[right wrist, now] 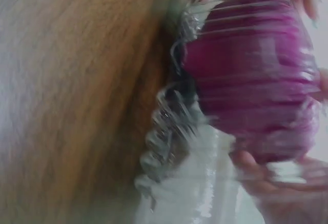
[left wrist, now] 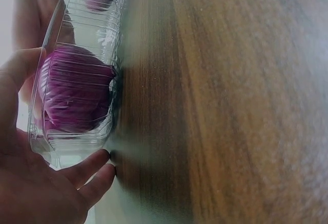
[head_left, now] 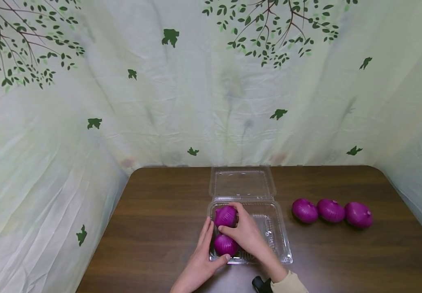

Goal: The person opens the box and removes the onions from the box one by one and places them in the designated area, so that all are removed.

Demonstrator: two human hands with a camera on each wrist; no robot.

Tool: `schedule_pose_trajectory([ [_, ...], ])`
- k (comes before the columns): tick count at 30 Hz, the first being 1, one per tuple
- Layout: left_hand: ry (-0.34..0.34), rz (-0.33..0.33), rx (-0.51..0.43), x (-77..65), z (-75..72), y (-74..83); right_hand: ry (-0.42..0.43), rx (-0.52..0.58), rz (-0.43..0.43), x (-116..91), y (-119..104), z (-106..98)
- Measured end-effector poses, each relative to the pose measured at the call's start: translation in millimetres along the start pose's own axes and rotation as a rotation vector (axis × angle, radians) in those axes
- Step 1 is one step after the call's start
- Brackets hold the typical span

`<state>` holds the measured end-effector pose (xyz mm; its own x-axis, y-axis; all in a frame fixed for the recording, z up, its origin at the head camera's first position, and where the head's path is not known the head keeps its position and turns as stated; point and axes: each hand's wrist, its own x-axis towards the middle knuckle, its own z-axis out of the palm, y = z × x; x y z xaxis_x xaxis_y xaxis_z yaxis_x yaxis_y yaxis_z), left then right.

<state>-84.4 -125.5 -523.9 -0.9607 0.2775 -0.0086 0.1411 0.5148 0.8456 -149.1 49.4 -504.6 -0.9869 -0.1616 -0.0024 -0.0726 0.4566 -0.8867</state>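
Observation:
A clear plastic clamshell box (head_left: 282, 236) lies on the table with its lid (head_left: 243, 183) folded back. Two red onions sit along its left side, a far onion (head_left: 224, 215) and a near onion (head_left: 225, 245). My right hand (head_left: 249, 236) grips the far onion between thumb and fingers. My left hand (head_left: 200, 262) rests against the box's near left corner, its fingers straight along the left wall and its thumb at the front rim. In the left wrist view, an onion (left wrist: 77, 90) shows through the ribbed wall. The right wrist view is blurred.
Three more red onions stand in a row right of the box: a left one (head_left: 305, 211), a middle one (head_left: 330, 211) and a right one (head_left: 358, 215). The brown wooden table (head_left: 152, 228) meets a leaf-printed curtain (head_left: 181, 101) at its back edge.

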Motion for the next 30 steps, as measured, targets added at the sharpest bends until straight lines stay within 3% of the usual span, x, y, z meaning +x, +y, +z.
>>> schedule_pose_trajectory([
  [8,0.003,0.004,0.000,-0.3,0.4,-0.3,0.017,0.043,-0.020,-9,-3,-11],
  [18,0.011,0.017,0.012,-0.3,0.9,0.2,0.098,-0.041,-0.022,-23,-5,-28],
  [30,0.019,0.018,0.018,0.2,1.3,0.1,0.089,-0.092,-0.046,-37,-1,-48],
])
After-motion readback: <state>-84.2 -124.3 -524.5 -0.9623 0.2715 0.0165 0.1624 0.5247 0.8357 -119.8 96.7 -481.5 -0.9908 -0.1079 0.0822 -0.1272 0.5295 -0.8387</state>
